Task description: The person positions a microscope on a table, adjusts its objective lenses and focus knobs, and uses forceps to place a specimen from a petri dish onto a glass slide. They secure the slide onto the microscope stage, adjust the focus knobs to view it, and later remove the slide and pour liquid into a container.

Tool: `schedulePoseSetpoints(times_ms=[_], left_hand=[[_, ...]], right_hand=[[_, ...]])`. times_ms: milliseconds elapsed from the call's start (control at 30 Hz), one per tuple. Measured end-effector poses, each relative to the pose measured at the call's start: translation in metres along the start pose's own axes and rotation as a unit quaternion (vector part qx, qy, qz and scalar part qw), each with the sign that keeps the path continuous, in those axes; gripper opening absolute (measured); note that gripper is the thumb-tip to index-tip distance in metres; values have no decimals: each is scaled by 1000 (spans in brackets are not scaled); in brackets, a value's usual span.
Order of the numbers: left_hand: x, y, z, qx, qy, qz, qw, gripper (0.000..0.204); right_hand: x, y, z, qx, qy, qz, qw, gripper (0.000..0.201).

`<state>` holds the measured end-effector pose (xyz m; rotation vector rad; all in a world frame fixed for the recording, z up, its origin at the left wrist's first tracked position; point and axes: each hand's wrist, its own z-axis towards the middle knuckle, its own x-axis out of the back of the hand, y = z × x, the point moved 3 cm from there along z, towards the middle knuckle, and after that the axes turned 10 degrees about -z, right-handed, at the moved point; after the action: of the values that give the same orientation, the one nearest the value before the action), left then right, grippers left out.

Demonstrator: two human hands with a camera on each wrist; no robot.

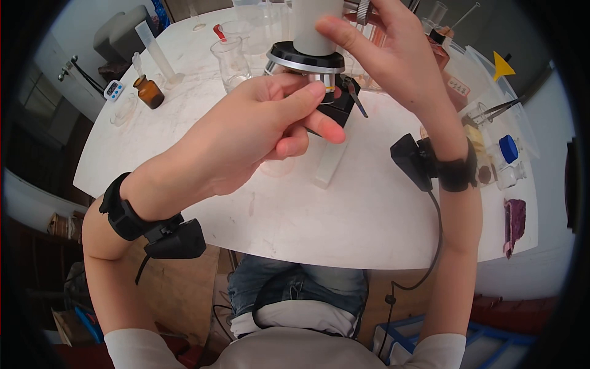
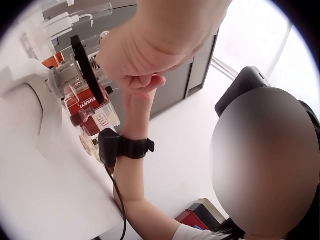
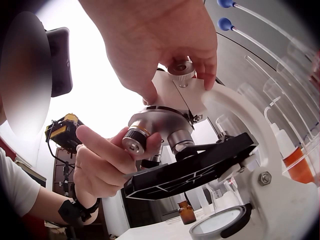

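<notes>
A white microscope [image 1: 314,31] stands on the table before me. My left hand [image 1: 246,120] reaches under its revolving nosepiece [image 3: 159,120], thumb and finger pinching an objective lens [image 3: 134,142]. A second objective [image 3: 181,140] points down over the black stage [image 3: 195,167], close to the left fingers. Higher up, my right hand [image 1: 396,58] grips the microscope's head, thumb on one side and fingers on the other. Between them sits a ridged metal knob [image 3: 181,70]. A metal stage clip [image 1: 356,98] lies on the stage, and a round mirror [image 3: 217,222] is below it.
Left on the table are a brown bottle [image 1: 149,92], a white timer [image 1: 114,90] and a tall cylinder [image 1: 161,55]. A glass beaker [image 1: 230,61] stands behind my left hand. To the right are tweezers [image 1: 504,107], a blue-capped jar [image 1: 508,149] and a purple piece [image 1: 515,224].
</notes>
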<state>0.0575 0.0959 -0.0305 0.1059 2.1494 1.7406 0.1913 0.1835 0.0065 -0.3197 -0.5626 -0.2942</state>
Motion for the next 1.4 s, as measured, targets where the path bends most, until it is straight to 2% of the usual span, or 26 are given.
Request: schedulePoseSetpoints(times_ms=[67,167,300,367,400,467,500,567,600,633,700,733,767,800,867,967,1033,1100,1133,1200,1233,1267,1300,1333,1367,1400], left_hand=[[-2,-4,-1,-32,72,23,997,31],[-1,-4,0,-42,101,55,992,31],[2,-4,1,-61,115,56,990,30],[2,3,-1,-5,105,94,990,32],[-1,7,-7,-5,105,94,990,32],[-9,14,-23,5,70,220,973,33],[-6,15,-29,9,66,225,972,33],[10,26,-40,-85,90,312,942,32],[20,32,-43,-118,109,316,935,30],[31,37,-44,-150,127,318,928,28],[51,40,-43,-217,119,205,947,25],[53,38,-41,-245,135,218,935,22],[53,37,-40,-273,150,230,922,19],[54,33,-34,-271,141,234,923,19],[58,27,-24,-302,174,266,899,11],[80,24,-15,-260,157,249,920,11],[82,22,-11,-253,153,266,918,14],[74,22,-11,-285,168,217,918,25],[73,21,-11,-285,162,229,917,32],[72,18,-13,-280,153,252,914,34],[72,17,-14,-278,154,265,910,36],[70,16,-15,-281,150,270,909,35],[70,15,-14,-279,144,278,908,35],[71,15,-14,-286,150,273,906,33],[72,15,-13,-295,157,266,905,31],[74,15,-13,-286,157,266,907,32]], right_hand=[[-2,2,0,33,22,7,999,45],[2,-2,0,8,1,-25,1000,45],[-3,3,0,24,17,18,999,44],[-3,2,1,27,19,21,999,46],[-1,0,1,27,19,20,999,46],[7,-7,-2,3,-10,-46,999,48],[8,-4,-2,-3,-5,-46,999,48],[6,7,1,30,-21,-6,999,50],[8,6,1,30,-15,51,998,51],[13,2,0,22,-8,46,999,51],[21,-6,0,-39,-56,90,994,51],[11,12,0,21,-50,60,997,51],[14,9,-1,15,-45,56,997,51],[16,3,-1,3,-53,29,998,51],[20,0,-4,0,-58,10,998,50],[24,4,-6,23,-10,-28,999,47],[32,3,-8,35,4,-21,999,43],[35,8,-4,-35,-40,17,998,36],[40,8,-7,-41,-26,21,999,36],[53,-13,-19,55,-4,-41,998,28],[62,-23,-15,47,10,-41,998,28],[64,-33,-2,-113,-82,-34,990,26],[65,-33,0,-266,-175,-23,948,23],[63,-1,-12,-31,-117,60,991,22],[62,-3,-17,-34,-111,58,992,22],[65,-10,-22,-24,-62,31,997,22]])
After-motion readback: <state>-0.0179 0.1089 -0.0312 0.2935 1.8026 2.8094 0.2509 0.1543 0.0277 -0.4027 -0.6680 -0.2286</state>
